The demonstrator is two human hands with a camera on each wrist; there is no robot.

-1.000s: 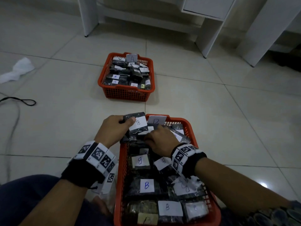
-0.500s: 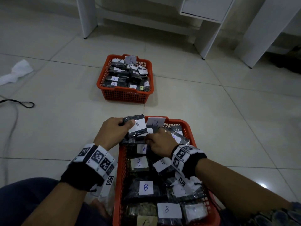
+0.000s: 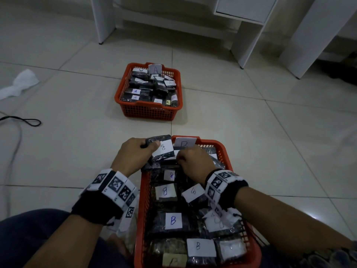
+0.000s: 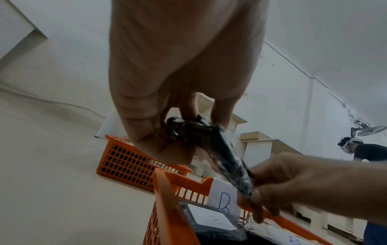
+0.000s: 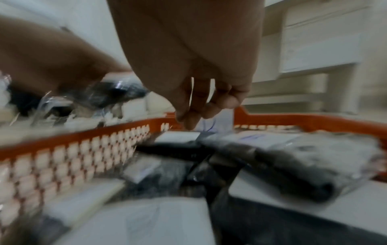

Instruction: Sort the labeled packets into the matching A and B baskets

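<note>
Pale tiled floor (image 3: 251,144). On it, the A basket (image 3: 148,111) stands farther off, the B basket (image 3: 222,149) close by, well apart. To the left lie a crumpled white cloth (image 3: 21,83) and a black cable (image 3: 29,121). White furniture legs (image 3: 102,20) stand beyond.

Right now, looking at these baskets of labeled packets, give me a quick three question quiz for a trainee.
1. True or false: the left hand holds a packet labeled A.
2. Which basket is nearer the person: (a) the A basket or (b) the B basket?
3. Fill in: the right hand is over the ___ basket.

Key: 1 false, the label reads B; 2 b; 3 B.
</note>
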